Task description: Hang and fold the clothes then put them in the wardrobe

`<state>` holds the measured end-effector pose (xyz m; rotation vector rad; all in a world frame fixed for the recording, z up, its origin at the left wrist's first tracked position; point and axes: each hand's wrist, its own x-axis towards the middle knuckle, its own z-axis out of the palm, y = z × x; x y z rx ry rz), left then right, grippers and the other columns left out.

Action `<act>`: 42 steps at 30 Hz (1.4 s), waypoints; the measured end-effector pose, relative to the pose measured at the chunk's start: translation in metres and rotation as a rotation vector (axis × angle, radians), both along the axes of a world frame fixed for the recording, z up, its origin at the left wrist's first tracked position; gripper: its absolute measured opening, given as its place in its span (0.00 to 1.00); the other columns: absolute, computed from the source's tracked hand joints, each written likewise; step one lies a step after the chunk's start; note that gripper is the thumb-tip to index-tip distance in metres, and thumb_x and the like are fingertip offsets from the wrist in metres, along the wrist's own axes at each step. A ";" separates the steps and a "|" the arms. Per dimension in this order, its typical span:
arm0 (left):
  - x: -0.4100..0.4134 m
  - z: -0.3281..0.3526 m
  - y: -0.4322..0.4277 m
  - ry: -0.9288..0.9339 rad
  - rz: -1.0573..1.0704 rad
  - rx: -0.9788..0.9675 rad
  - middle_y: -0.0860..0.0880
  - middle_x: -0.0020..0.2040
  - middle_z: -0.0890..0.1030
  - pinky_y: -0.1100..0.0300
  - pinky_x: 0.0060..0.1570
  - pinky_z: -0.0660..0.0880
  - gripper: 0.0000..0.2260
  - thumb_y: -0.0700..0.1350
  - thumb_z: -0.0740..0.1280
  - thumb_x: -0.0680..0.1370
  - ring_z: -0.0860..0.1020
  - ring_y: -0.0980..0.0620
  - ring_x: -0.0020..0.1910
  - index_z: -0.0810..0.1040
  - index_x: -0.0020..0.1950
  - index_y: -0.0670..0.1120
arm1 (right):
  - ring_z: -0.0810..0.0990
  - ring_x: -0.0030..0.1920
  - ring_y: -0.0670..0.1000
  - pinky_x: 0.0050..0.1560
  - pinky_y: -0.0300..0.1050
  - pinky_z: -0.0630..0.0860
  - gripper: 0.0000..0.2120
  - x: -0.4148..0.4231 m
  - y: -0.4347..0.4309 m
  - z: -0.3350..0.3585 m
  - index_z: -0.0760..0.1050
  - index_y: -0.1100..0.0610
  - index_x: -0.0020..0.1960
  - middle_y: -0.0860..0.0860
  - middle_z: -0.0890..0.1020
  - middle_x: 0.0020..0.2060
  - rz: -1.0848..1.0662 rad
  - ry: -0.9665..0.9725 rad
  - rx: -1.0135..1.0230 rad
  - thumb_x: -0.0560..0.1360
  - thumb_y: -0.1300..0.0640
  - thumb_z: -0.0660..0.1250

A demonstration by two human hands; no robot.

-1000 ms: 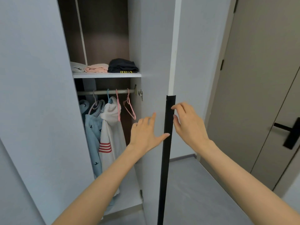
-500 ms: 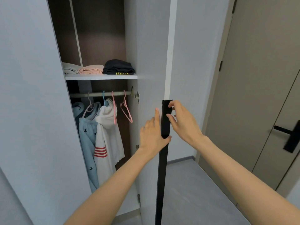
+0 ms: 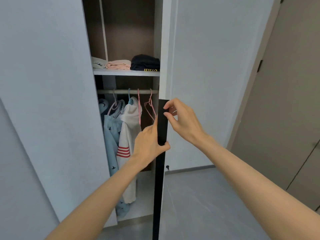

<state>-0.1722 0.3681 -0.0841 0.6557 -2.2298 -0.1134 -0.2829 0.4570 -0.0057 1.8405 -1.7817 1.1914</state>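
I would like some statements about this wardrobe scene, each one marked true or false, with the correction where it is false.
1. Three folded piles lie on the shelf. True.
2. The black pile is the leftmost one. False: it is the rightmost, next to the pink pile.
3. The left hand and the right hand both hold the black strip on the door edge. True.
4. The white garment with red stripes lies folded on the shelf. False: it hangs from the rail.
5. Every hanger carries a garment. False: one pink hanger hangs empty.
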 end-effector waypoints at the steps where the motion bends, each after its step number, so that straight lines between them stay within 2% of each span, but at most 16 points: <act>1: 0.011 -0.002 -0.009 -0.011 0.022 0.004 0.55 0.37 0.69 0.68 0.30 0.63 0.40 0.55 0.67 0.71 0.69 0.58 0.36 0.50 0.77 0.50 | 0.77 0.45 0.45 0.48 0.39 0.77 0.06 0.008 -0.011 0.001 0.72 0.54 0.53 0.45 0.77 0.46 0.025 -0.015 0.003 0.78 0.59 0.65; 3: 0.032 -0.005 -0.029 -0.047 0.082 0.030 0.54 0.35 0.70 0.68 0.28 0.62 0.32 0.57 0.66 0.73 0.70 0.58 0.33 0.60 0.73 0.49 | 0.78 0.45 0.45 0.47 0.36 0.77 0.05 0.025 -0.035 0.002 0.72 0.53 0.53 0.45 0.77 0.46 0.077 -0.036 0.009 0.77 0.60 0.65; 6: 0.061 -0.008 -0.064 -0.067 0.173 0.048 0.51 0.41 0.79 0.63 0.32 0.71 0.23 0.60 0.65 0.73 0.77 0.53 0.38 0.70 0.62 0.48 | 0.78 0.43 0.42 0.45 0.29 0.75 0.05 0.050 -0.074 0.005 0.74 0.52 0.49 0.42 0.78 0.43 0.154 -0.089 0.019 0.77 0.61 0.65; 9: 0.086 -0.009 -0.102 -0.012 0.219 0.015 0.49 0.46 0.82 0.63 0.38 0.71 0.24 0.61 0.66 0.73 0.80 0.50 0.42 0.73 0.62 0.47 | 0.78 0.40 0.40 0.42 0.30 0.76 0.06 0.071 -0.118 0.006 0.72 0.51 0.45 0.39 0.77 0.38 0.175 -0.196 0.022 0.76 0.61 0.66; 11: 0.102 -0.008 -0.131 0.024 0.230 -0.004 0.51 0.49 0.83 0.61 0.44 0.72 0.27 0.62 0.67 0.73 0.81 0.50 0.46 0.73 0.65 0.48 | 0.77 0.37 0.40 0.39 0.30 0.74 0.07 0.085 -0.150 0.005 0.70 0.52 0.47 0.43 0.77 0.37 0.180 -0.302 0.013 0.75 0.59 0.68; 14: 0.119 -0.007 -0.177 0.004 0.288 0.002 0.51 0.62 0.78 0.55 0.60 0.69 0.34 0.66 0.67 0.71 0.75 0.50 0.60 0.66 0.72 0.50 | 0.77 0.36 0.36 0.38 0.25 0.71 0.08 0.100 -0.198 0.005 0.72 0.52 0.50 0.43 0.79 0.37 0.173 -0.412 0.008 0.73 0.58 0.70; 17: 0.127 -0.004 -0.219 -0.021 0.364 0.080 0.48 0.77 0.57 0.49 0.71 0.56 0.46 0.68 0.68 0.68 0.55 0.46 0.75 0.50 0.78 0.51 | 0.78 0.36 0.36 0.38 0.22 0.71 0.07 0.106 -0.241 0.006 0.79 0.54 0.50 0.41 0.79 0.37 0.126 -0.420 0.030 0.73 0.56 0.71; 19: 0.128 -0.004 -0.243 -0.045 0.373 0.113 0.48 0.78 0.43 0.44 0.73 0.47 0.51 0.69 0.67 0.67 0.42 0.45 0.77 0.41 0.78 0.53 | 0.79 0.38 0.37 0.39 0.22 0.71 0.05 0.107 -0.263 0.006 0.80 0.54 0.49 0.41 0.80 0.36 0.116 -0.437 0.035 0.73 0.56 0.71; 21: 0.127 -0.005 -0.263 -0.056 0.363 0.134 0.49 0.77 0.36 0.41 0.72 0.40 0.52 0.69 0.67 0.66 0.35 0.45 0.76 0.36 0.76 0.54 | 0.79 0.38 0.37 0.39 0.21 0.71 0.03 0.108 -0.281 0.006 0.79 0.53 0.46 0.40 0.80 0.35 0.109 -0.448 0.034 0.73 0.56 0.72; 27: 0.119 0.001 -0.306 -0.151 0.414 0.137 0.48 0.74 0.27 0.30 0.67 0.41 0.52 0.70 0.65 0.68 0.31 0.40 0.74 0.28 0.72 0.55 | 0.79 0.39 0.39 0.39 0.21 0.70 0.04 0.110 -0.328 0.009 0.80 0.55 0.46 0.43 0.80 0.36 0.051 -0.476 0.051 0.73 0.56 0.72; 36: 0.105 0.004 -0.349 -0.196 0.474 0.091 0.44 0.72 0.26 0.32 0.68 0.40 0.52 0.69 0.62 0.71 0.29 0.41 0.72 0.27 0.72 0.46 | 0.82 0.41 0.46 0.43 0.30 0.74 0.06 0.100 -0.379 0.017 0.81 0.58 0.46 0.48 0.82 0.36 -0.054 -0.454 0.118 0.72 0.56 0.72; 42: 0.093 0.002 -0.367 -0.207 0.538 0.056 0.41 0.71 0.26 0.32 0.68 0.40 0.52 0.69 0.60 0.71 0.29 0.39 0.71 0.25 0.71 0.45 | 0.82 0.43 0.48 0.47 0.37 0.76 0.07 0.096 -0.402 0.017 0.82 0.59 0.47 0.50 0.83 0.38 -0.089 -0.448 0.118 0.73 0.56 0.71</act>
